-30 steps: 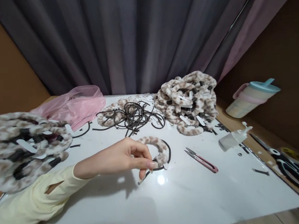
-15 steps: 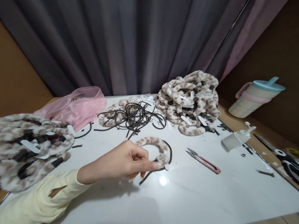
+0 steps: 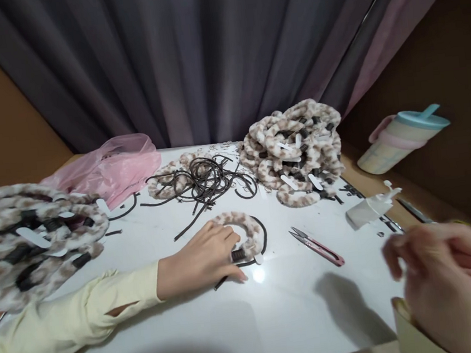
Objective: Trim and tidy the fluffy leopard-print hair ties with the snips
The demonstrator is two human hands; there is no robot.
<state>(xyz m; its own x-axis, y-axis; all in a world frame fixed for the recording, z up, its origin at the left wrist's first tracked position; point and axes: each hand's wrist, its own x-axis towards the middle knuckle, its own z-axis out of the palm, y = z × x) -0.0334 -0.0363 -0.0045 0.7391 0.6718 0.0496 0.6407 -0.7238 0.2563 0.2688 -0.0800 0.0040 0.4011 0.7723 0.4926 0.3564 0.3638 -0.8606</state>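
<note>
A fluffy white-and-brown ring [image 3: 253, 233] lies on the white table, with a dark cord [image 3: 264, 235] around its right side and a small white tag at its lower edge. My left hand [image 3: 204, 256] rests over the ring's left side, thumb spread away from the fingers; the part beneath is hidden. On the right, my right hand [image 3: 443, 275] hangs above the table, blurred, its fingers bent; whether anything is in them cannot be made out. Pink-handled snips [image 3: 319, 247] lie between the hands.
Fluffy rings are heaped at left [image 3: 54, 218] and right rear [image 3: 299, 141]. Tangled dark cords [image 3: 211, 182] lie between them, near a pink bag [image 3: 120, 163]. A white bottle [image 3: 367, 211] and a lidded cup [image 3: 400, 139] stand at right.
My left hand has let go of its pinch at the ring's lower edge and moved up and left over the ring. My right hand has come into view at the right; the camera view has shifted slightly.
</note>
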